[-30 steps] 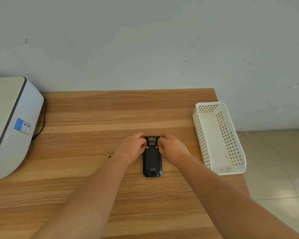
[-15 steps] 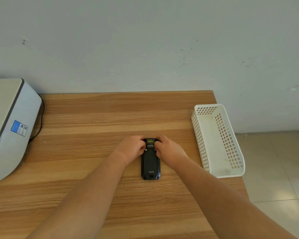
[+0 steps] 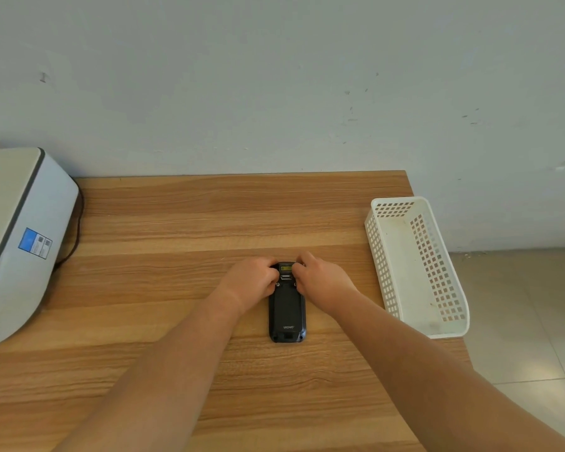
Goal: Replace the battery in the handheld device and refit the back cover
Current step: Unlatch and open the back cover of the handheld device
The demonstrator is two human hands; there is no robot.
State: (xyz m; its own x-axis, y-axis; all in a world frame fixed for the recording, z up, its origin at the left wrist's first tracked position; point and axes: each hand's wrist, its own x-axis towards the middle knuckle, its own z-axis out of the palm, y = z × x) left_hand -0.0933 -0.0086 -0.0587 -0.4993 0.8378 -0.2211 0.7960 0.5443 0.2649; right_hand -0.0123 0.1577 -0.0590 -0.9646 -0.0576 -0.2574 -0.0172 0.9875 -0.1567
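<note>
A black handheld device (image 3: 287,313) lies face down on the wooden table (image 3: 177,223), its back cover on and its top end pointing away from me. My left hand (image 3: 253,280) grips the upper left edge of the device. My right hand (image 3: 320,282) grips the upper right edge, with its thumb near the latch by the small yellow label. Both hands cover the device's top corners. No loose battery is in sight.
A white perforated plastic basket (image 3: 380,256) stands at the table's right edge, partly overhanging it. A grey-white machine (image 3: 20,236) with a blue sticker and a dark cable sits at the left. A wall runs behind the table; tiled floor lies to the right.
Both hands stay on the device's top end. My right fingers have shifted slightly inward over the latch area. The device has not moved on the table.
</note>
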